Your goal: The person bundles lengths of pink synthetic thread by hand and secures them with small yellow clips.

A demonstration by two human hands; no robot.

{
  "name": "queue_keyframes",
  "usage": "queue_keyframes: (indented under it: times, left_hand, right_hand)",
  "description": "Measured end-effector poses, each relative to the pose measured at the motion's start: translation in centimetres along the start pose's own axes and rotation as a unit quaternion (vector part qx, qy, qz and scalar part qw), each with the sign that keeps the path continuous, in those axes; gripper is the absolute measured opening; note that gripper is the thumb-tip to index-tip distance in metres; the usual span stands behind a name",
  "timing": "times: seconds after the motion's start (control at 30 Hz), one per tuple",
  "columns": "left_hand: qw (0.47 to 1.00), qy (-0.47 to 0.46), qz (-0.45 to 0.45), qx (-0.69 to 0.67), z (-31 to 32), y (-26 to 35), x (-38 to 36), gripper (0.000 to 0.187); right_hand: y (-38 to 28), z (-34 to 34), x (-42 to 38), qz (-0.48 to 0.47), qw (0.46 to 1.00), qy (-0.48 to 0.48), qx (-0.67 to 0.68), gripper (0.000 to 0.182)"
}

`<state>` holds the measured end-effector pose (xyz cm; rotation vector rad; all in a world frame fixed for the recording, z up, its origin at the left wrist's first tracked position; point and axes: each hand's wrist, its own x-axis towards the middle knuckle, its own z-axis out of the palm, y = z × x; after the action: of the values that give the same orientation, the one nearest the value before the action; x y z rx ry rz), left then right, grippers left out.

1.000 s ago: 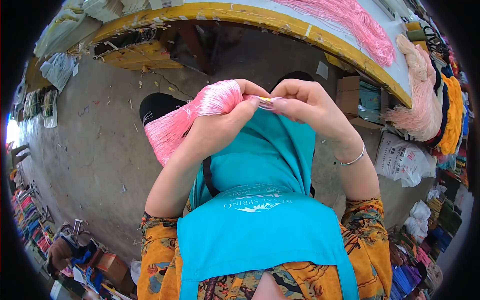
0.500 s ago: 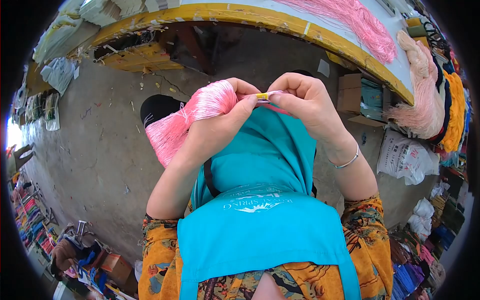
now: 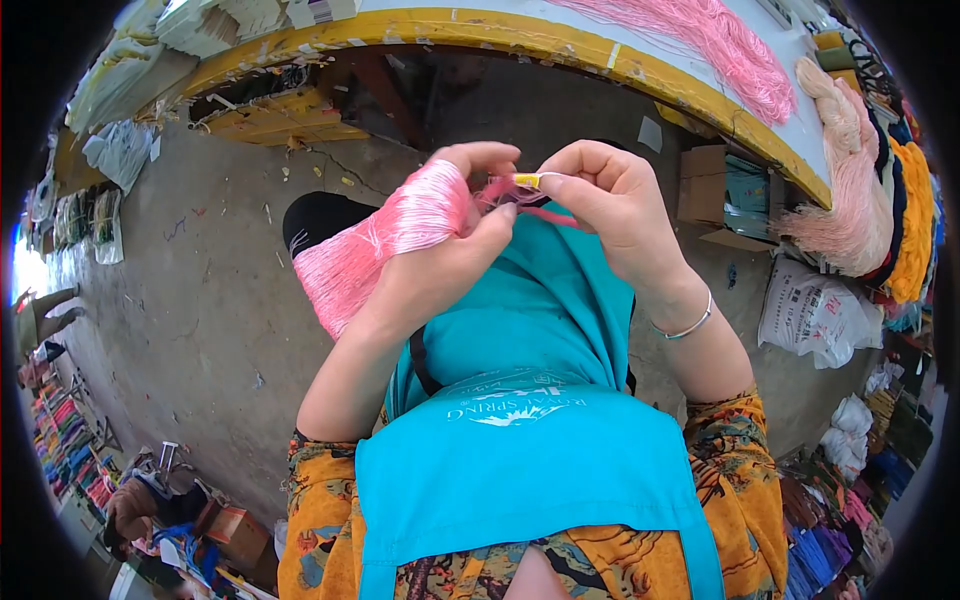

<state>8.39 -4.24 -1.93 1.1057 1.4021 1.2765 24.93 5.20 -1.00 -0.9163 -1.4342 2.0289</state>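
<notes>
A thick bundle of shiny pink thread lies over my left hand, looped round its palm and hanging toward the wrist. The thumb and forefinger of that hand are parted, with loose pink strands between them. My right hand pinches the end of a small yellow label between thumb and forefinger. A pink strand runs from beneath the label to the right fingers. Below both hands is the turquoise apron.
Ahead stands a yellow-edged table bearing more pink thread. Pale pink and orange skeins hang at its right end. Beneath are a cardboard box and a white sack. A person is at lower left.
My left thumb and forefinger have parted and let go of the label's left end. The label has risen slightly, still pinched by my right hand.
</notes>
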Motion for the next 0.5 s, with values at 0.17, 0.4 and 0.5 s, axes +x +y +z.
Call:
queue_keyframes:
  times: [0.17,0.4,0.5]
  left_hand:
    - [0.993,0.034,0.044,0.107,0.0,0.8,-0.3,0.018]
    - [0.989,0.059,0.051,0.123,0.3,0.4,-0.3,0.013]
    - [0.995,0.022,-0.048,0.084,-0.1,0.8,-0.3,0.020]
  right_hand:
    - [0.2,0.6,-0.3,-0.066,0.990,0.025,-0.118,0.010]
    - [-0.1,1.1,-1.0,-0.141,0.944,0.031,-0.296,0.007]
    - [0.0,1.2,-1.1,-0.162,0.930,0.034,-0.328,0.007]
